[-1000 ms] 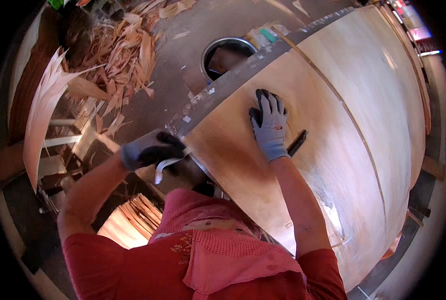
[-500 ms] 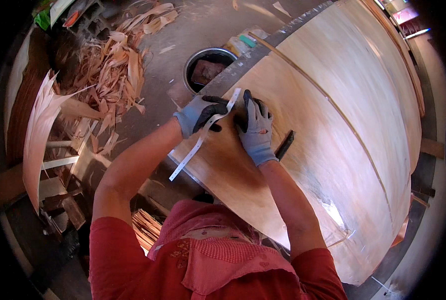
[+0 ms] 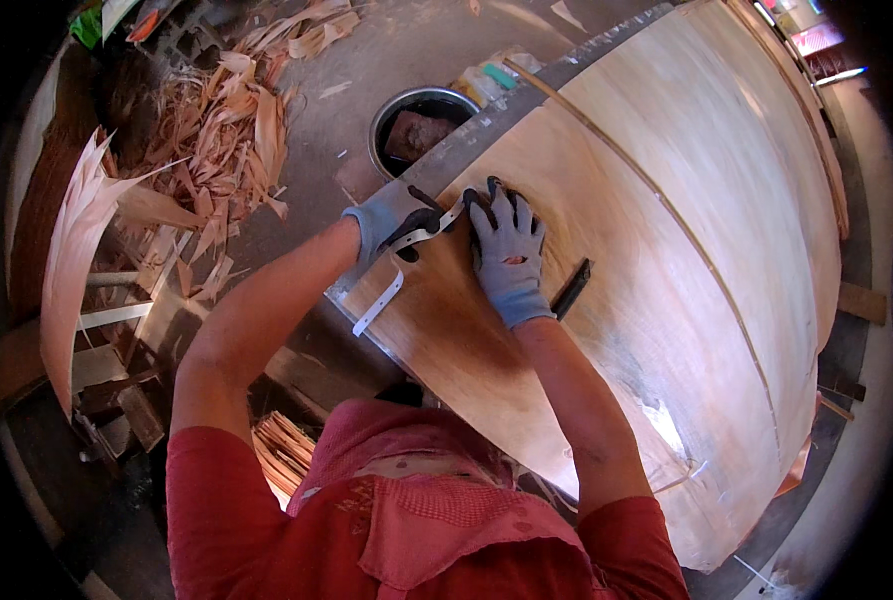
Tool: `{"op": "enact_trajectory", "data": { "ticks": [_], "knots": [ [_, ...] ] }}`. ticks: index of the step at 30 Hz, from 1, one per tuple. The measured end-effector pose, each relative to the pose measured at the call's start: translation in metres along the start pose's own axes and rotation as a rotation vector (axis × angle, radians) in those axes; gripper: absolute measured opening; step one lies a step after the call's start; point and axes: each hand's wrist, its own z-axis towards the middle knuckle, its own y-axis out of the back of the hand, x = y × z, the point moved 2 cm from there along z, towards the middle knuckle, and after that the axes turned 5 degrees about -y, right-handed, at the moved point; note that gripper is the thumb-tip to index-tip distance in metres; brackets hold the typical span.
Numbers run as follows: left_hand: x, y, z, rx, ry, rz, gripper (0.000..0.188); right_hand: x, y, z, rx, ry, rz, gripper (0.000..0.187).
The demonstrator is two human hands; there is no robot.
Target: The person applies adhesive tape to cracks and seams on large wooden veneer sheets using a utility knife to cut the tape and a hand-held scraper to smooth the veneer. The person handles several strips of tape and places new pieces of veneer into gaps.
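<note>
A large pale sheet of wood veneer (image 3: 656, 300) lies before me, browner toward its near left corner. My left hand (image 3: 394, 222), in a grey glove with black fingertips, is closed on a narrow white tape with small holes (image 3: 378, 304). The tape bends under the fingers, its lower end at the veneer's left edge and its upper end close to my right fingers. My right hand (image 3: 507, 250), gloved alike with a small tear on its back, rests flat on the veneer with fingers stretched. Just right of that wrist lies a short black bar (image 3: 571, 289).
A metal bowl (image 3: 375, 140) with a reddish-brown block in it stands beyond the table edge. Torn veneer scraps (image 3: 228, 150) are heaped at the far left. A long thin stick (image 3: 656, 185) crosses the veneer. Curled veneer (image 3: 74, 270) stands at the left.
My right hand has flattened and spread on the veneer. My left hand has shifted slightly left and down; the tape's upper end sits lower and its lower end lies nearer the veneer's edge.
</note>
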Motion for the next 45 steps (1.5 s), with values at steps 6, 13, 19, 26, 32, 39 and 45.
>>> {"op": "enact_trajectory", "data": {
  "ticks": [6, 13, 19, 26, 32, 39, 45],
  "knots": [
    [-0.020, -0.010, -0.024, -0.020, -0.045, -0.114, 0.029, -0.002, 0.001, 0.002, 0.078, 0.153, 0.023, 0.048],
    [-0.040, 0.017, -0.032, -0.120, -0.077, 0.782, 0.024, 0.000, -0.001, 0.004, 0.067, 0.179, -0.018, 0.044],
    [-0.047, 0.076, -0.152, -0.475, -0.172, 1.063, 0.016, 0.002, 0.002, 0.004, 0.017, 0.154, -0.003, 0.043],
    [-0.068, 0.026, -0.257, -0.411, -0.601, 0.687, 0.021, -0.004, 0.046, -0.022, -0.083, 0.111, 0.318, 0.044],
    [-0.014, -0.073, -0.197, 0.027, 0.061, 0.187, 0.018, -0.046, 0.097, -0.163, 0.028, -0.363, 0.143, 0.061],
    [0.030, -0.195, -0.080, 0.298, 0.085, -0.193, 0.031, -0.070, 0.073, -0.221, 0.050, -0.472, -0.026, 0.053],
    [0.038, -0.235, -0.036, 0.106, -0.008, -0.152, 0.024, -0.069, 0.068, -0.221, -0.053, -0.430, 0.019, 0.055]
  ]
}}
